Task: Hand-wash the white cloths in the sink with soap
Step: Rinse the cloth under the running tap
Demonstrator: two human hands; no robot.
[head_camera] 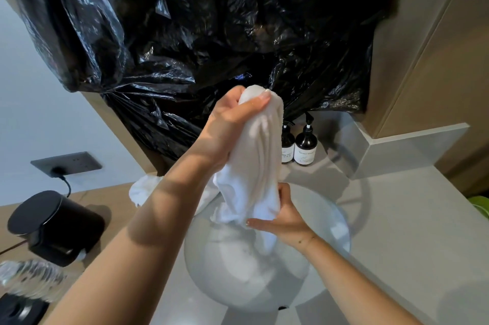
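We grip a soft, bunched white cloth (pixel 254 160) above the round basin (pixel 333 221): left hand (pixel 232 123) clenching its top, right hand (pixel 283 216) squeezing its bottom.

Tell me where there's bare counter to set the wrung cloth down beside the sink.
Bare grey counter lies right of the sink, from the pump bottles forward. Left is crowded: another white cloth by the rim, the black kettle and a plastic bottle. Both hands hold the cloth over the basin.
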